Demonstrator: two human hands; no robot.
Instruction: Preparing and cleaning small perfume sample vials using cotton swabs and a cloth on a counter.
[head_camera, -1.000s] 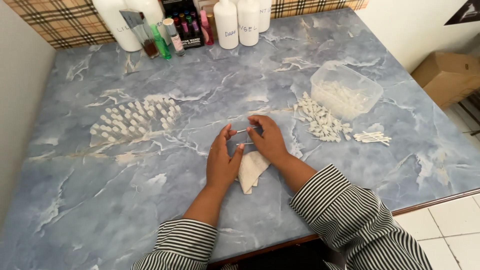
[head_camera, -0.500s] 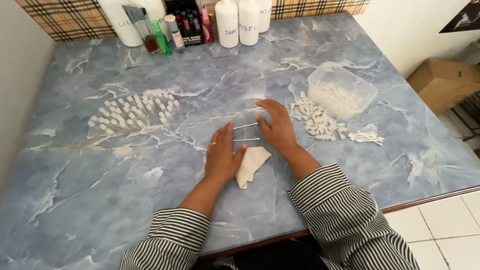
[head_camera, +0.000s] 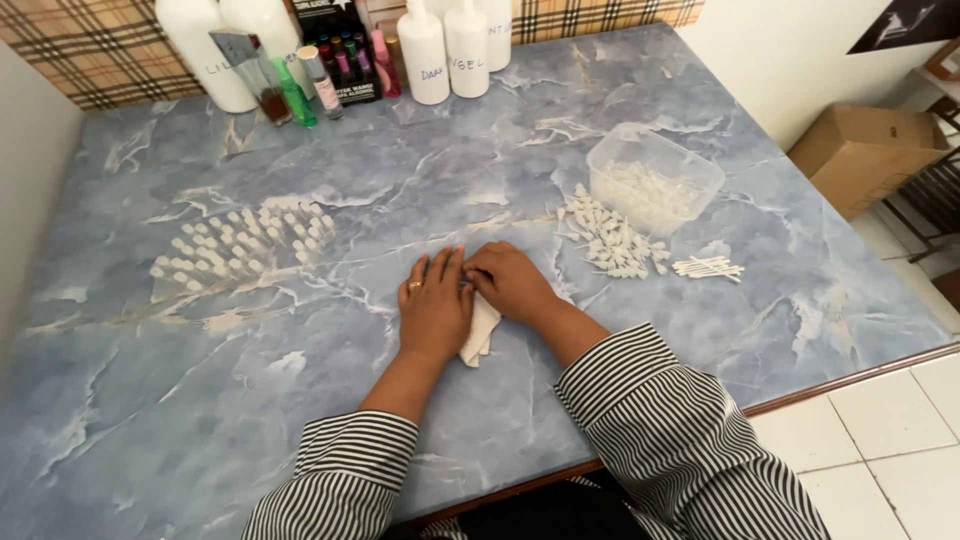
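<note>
My left hand (head_camera: 435, 308) lies flat on the blue marble-patterned table (head_camera: 300, 420), fingers stretched out and together, a ring on one finger. My right hand (head_camera: 512, 282) is curled beside it, touching it. A crumpled white cloth (head_camera: 480, 338) lies under and between both hands, its lower end sticking out. Whatever sits under the fingers is hidden. Both sleeves are black-and-white striped.
Right of my hands are a pile of small white caps (head_camera: 612, 242), a few thin white sticks (head_camera: 708, 267) and a clear plastic tub (head_camera: 655, 180). Rows of small upright white-capped vials (head_camera: 240, 240) stand at left. Bottles (head_camera: 445, 50) line the back edge. A cardboard box (head_camera: 865, 150) sits on the floor.
My hands, which held a thin clear tube between them above the table, have come down together onto the cloth. The tube is no longer visible.
</note>
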